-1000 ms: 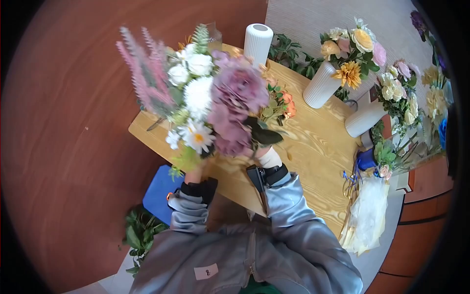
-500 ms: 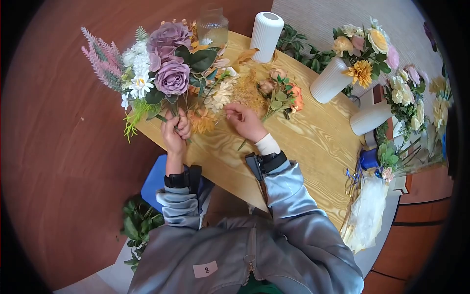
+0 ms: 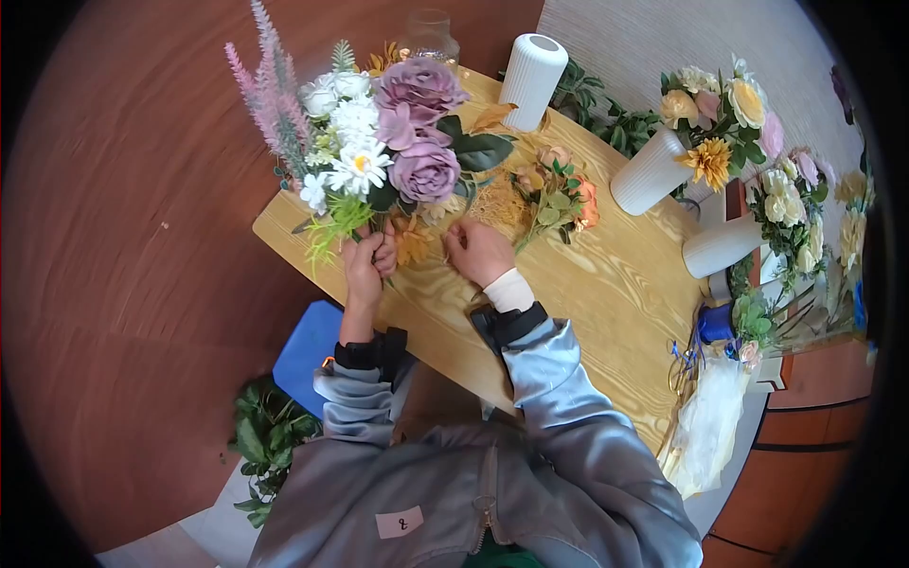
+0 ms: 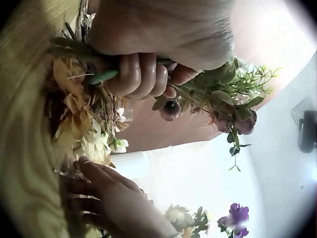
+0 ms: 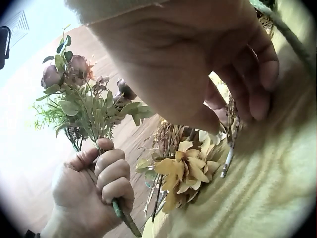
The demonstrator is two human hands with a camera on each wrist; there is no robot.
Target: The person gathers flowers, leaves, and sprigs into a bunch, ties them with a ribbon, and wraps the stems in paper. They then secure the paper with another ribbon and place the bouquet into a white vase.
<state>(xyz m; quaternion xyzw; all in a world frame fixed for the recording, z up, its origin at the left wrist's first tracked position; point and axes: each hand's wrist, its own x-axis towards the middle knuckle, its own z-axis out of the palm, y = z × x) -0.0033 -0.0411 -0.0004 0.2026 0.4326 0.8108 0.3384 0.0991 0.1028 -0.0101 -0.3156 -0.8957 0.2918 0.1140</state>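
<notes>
My left hand [image 3: 365, 260] grips the green stems of a bouquet [image 3: 426, 170] with purple roses, white daisies and pink lavender-like spikes. The blossoms stand upright above the fist, and stem ends [image 5: 126, 220] poke out below it in the right wrist view. Low over the table, my right hand [image 3: 480, 251] has its thumb and forefinger around a thin brown twig [image 5: 229, 158] with a pale end; its other fingers are loosely bent. Between the hands lie an orange-yellow flower [image 5: 187, 171] and a cream flower [image 4: 94, 141]. Part of the twig is hidden behind the fingers.
A white ribbed vase [image 3: 533, 83] and a glass jar [image 3: 432, 40] stand at the table's far end. Orange roses [image 3: 585, 201] lie right of the right hand. Two flower-filled white vases [image 3: 649, 175], a blue ribbon spool [image 3: 717, 323] and scissors [image 3: 679, 364] are along the right side.
The bouquet first tilted left and lowered in my left hand, then came back upright and right. My right hand left the bouquet, reached to the table and now pinches the twig.
</notes>
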